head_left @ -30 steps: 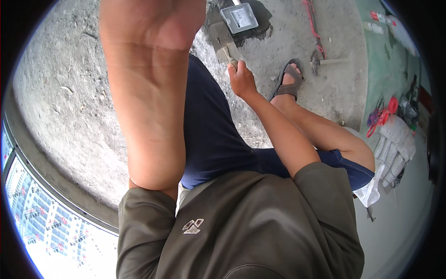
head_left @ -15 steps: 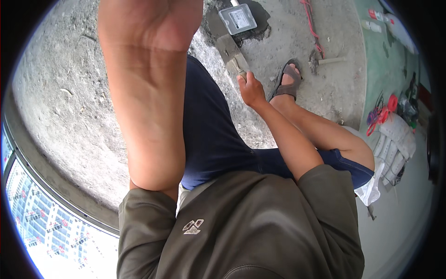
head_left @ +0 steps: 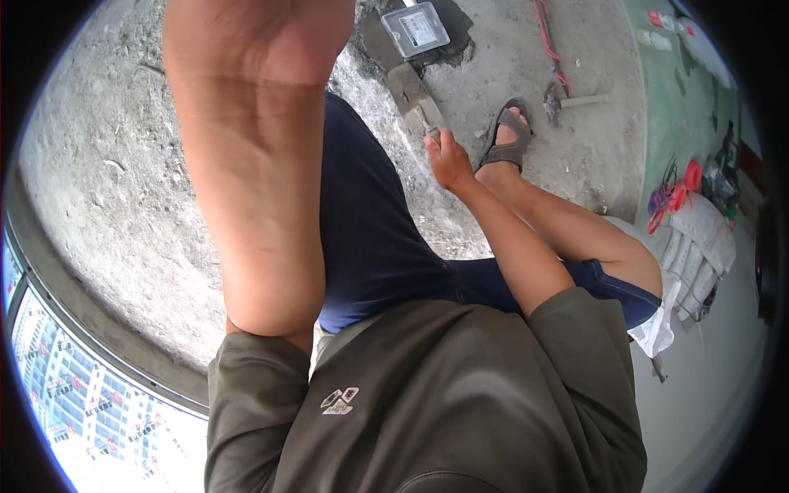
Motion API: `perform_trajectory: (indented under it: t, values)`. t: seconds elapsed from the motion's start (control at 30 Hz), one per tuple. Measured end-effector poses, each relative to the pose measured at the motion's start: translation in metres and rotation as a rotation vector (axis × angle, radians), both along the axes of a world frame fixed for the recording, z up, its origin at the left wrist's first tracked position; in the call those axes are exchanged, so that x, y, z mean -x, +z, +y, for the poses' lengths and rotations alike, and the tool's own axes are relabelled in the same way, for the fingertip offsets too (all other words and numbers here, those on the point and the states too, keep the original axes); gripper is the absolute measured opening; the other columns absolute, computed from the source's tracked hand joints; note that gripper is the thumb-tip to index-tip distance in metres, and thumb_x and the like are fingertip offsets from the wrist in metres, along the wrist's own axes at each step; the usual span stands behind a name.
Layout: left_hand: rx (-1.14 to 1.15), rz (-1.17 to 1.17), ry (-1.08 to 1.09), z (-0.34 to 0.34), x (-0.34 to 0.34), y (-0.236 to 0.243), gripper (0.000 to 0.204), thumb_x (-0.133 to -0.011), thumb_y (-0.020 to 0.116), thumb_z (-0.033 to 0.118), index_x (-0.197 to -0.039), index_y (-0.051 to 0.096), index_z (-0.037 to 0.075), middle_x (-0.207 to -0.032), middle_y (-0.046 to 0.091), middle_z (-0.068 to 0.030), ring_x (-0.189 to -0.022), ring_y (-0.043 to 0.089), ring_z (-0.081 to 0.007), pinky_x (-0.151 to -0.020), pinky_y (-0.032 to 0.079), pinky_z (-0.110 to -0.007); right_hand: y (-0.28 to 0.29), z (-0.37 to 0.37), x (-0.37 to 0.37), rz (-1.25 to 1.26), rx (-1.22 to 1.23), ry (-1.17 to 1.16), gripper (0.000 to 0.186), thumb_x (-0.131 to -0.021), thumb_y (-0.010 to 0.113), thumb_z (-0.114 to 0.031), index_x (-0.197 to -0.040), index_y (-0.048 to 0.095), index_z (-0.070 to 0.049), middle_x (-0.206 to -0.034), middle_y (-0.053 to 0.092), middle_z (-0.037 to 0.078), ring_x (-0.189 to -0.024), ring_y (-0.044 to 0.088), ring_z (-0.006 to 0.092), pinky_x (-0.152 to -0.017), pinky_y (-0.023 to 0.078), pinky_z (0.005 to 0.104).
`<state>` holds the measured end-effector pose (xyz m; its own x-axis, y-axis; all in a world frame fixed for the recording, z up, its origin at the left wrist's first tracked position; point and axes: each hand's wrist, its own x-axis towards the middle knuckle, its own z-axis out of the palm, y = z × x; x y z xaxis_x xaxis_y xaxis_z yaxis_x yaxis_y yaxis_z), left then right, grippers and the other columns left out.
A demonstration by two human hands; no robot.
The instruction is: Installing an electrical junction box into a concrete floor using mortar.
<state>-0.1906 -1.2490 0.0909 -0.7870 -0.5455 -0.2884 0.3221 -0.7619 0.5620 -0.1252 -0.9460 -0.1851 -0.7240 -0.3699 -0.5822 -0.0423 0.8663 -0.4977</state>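
Note:
My right hand (head_left: 451,161) is closed round the handle of a flat trowel (head_left: 408,92). The trowel's grey, dusty blade points away from me across the rough concrete. Just beyond its tip a square grey plate (head_left: 416,29) with a white label lies tilted in a patch of dark, damp-looking mortar (head_left: 380,43). My left hand (head_left: 267,41) is raised close at the top left, with only its heel and wrist in view. The upper edge cuts off its fingers, so whatever it may hold is hidden.
Right of my sandalled foot (head_left: 511,135) lies a hammer (head_left: 579,101) with a pale handle, beside a red cord (head_left: 546,37). White sacks (head_left: 697,242), red rolls (head_left: 693,174) and bottles (head_left: 655,39) lie farther right. A window (head_left: 70,378) borders the lower left.
My right hand and the trowel have drawn back slightly from the plate, toward me. The whole view has shifted a little; my left arm stays raised.

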Motion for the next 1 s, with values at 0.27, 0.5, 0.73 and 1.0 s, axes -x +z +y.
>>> perform_trajectory:
  t: [0.27, 0.5, 0.73, 1.0]
  values:
    - [0.204, 0.155, -0.014, 0.019, -0.014, -0.002, 0.057, -0.098, 0.037, 0.003, -0.150, 0.016, -0.008, -0.083, 0.052, -0.0080, -0.084, 0.053, -0.0168, -0.074, 0.049, -0.028, -0.011, -0.005, 0.023, -0.007, -0.102, 0.084, 0.044, -0.098, 0.045, -0.042, -0.110, 0.045, 0.001, -0.101, 0.063, 0.033, -0.097, 0.060, 0.0499, -0.084, 0.046, 0.0536]
    - [0.086, 0.136, -0.080, 0.010, -0.012, 0.000, 0.055, -0.099, 0.037, 0.004, -0.149, 0.017, -0.008, -0.082, 0.051, -0.0078, -0.084, 0.052, -0.0171, -0.075, 0.048, -0.028, 0.019, 0.035, 0.062, 0.054, -0.184, 0.321, 0.045, -0.097, 0.046, -0.047, -0.110, 0.049, -0.004, -0.103, 0.065, 0.027, -0.100, 0.061, 0.0451, -0.084, 0.047, 0.0529]
    - [0.163, 0.272, -0.049, 0.020, -0.017, -0.006, 0.054, -0.098, 0.041, 0.004, -0.148, 0.022, -0.007, -0.088, 0.051, -0.0091, -0.086, 0.053, -0.0177, -0.075, 0.049, -0.029, 0.074, 0.029, 0.159, 0.174, -0.274, 0.775, 0.042, -0.096, 0.050, -0.046, -0.116, 0.051, -0.009, -0.105, 0.067, 0.020, -0.099, 0.062, 0.0402, -0.082, 0.048, 0.0512]
    - [0.233, 0.110, -0.020, 0.011, -0.026, -0.016, 0.051, -0.099, 0.045, 0.007, -0.147, 0.028, -0.001, -0.104, 0.052, -0.0136, -0.089, 0.056, -0.0188, -0.074, 0.052, -0.029, 0.140, 0.052, 0.248, 0.200, -0.195, 0.942, 0.042, -0.095, 0.054, -0.036, -0.126, 0.055, -0.007, -0.117, 0.064, 0.018, -0.106, 0.059, 0.0398, -0.088, 0.047, 0.0469]
